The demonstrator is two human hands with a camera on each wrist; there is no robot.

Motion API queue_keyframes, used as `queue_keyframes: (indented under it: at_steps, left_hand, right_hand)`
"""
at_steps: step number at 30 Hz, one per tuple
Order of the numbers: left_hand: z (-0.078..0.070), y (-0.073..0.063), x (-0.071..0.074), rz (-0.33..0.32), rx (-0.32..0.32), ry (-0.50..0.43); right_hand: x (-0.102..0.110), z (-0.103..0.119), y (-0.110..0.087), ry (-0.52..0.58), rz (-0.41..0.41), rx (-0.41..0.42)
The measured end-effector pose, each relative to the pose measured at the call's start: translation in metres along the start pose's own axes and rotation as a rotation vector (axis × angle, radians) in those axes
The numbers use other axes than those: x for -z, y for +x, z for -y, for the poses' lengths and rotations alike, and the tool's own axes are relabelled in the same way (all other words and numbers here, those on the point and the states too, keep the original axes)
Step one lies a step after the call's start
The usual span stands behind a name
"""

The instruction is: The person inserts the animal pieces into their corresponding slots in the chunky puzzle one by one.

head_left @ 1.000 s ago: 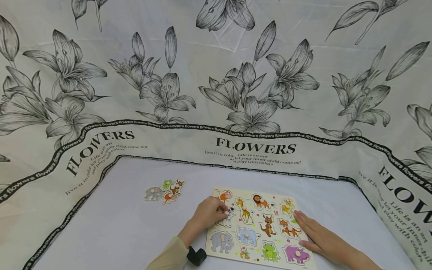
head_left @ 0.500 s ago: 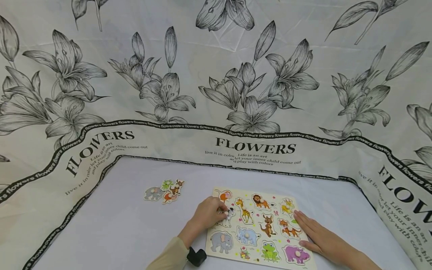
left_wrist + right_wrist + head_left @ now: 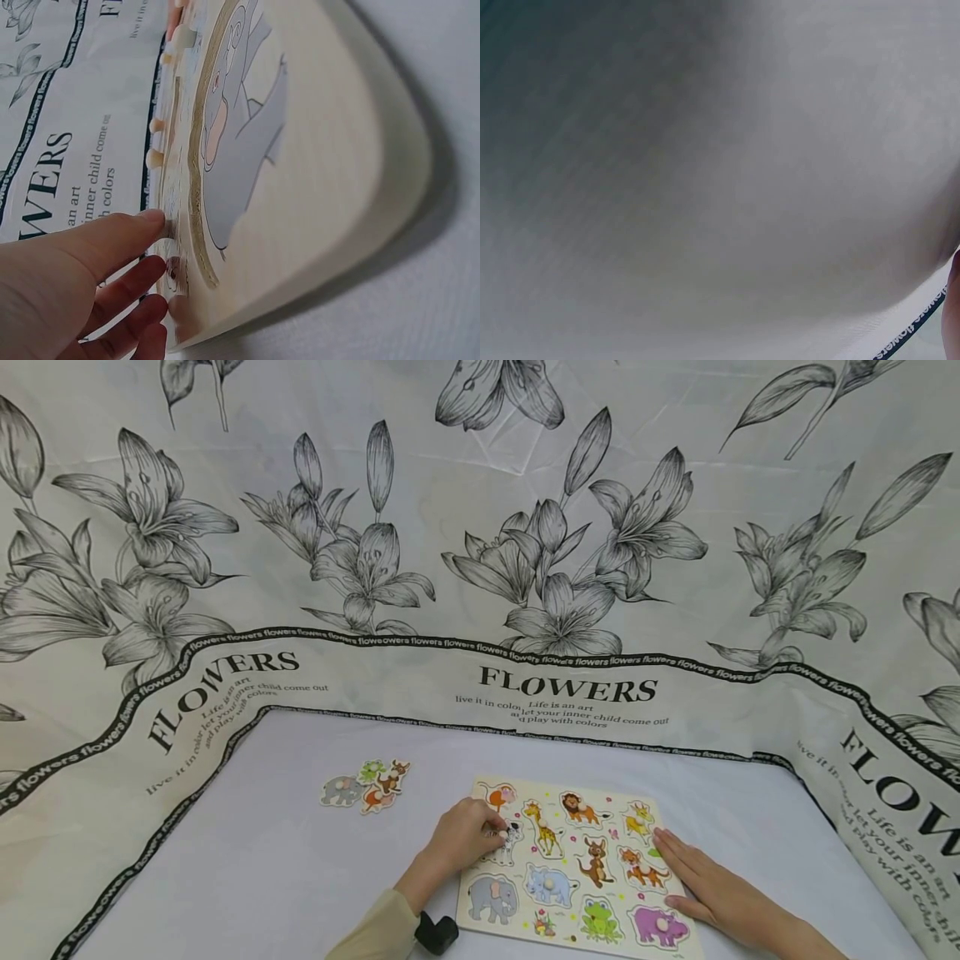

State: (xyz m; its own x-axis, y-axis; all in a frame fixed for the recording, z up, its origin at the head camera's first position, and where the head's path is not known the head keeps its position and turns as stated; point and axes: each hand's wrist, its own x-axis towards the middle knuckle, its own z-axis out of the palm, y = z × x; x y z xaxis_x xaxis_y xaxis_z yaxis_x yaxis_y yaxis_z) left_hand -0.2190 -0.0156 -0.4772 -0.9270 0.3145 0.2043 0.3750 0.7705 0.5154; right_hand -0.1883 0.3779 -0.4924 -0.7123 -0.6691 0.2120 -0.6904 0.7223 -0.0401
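Note:
My left hand (image 3: pixel 467 833) pinches the small knob of the zebra piece (image 3: pixel 497 853) at the left side of the wooden animal puzzle board (image 3: pixel 525 928). The zebra lies at its place on the board, partly covered by the fingers. In the left wrist view, thumb and fingertips of the left hand (image 3: pixel 97 277) meet at a knob beyond the printed elephant (image 3: pixel 247 135), whose outlined recess has no knob. My right hand (image 3: pixel 708 885) rests on the board's right edge with straight fingers. Only a sliver of a finger (image 3: pixel 952 315) shows in the right wrist view.
Left of the board lies a small cluster of loose pieces: an elephant (image 3: pixel 341 790), a green frog (image 3: pixel 371 769), a kangaroo (image 3: pixel 393 777) and an orange animal (image 3: pixel 377 799). A white cloth (image 3: pixel 300 877) covers the table; a flower-printed curtain (image 3: pixel 420 677) rises behind.

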Motion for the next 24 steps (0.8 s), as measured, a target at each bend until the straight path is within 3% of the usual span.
queue_keyframes:
  at_steps: [24]
  left_hand:
    - [0.0034,-0.0044,0.0040,-0.020,0.045,-0.103]
  right_hand:
    - [0.0008,0.0008,0.0005,0.012,-0.004,-0.006]
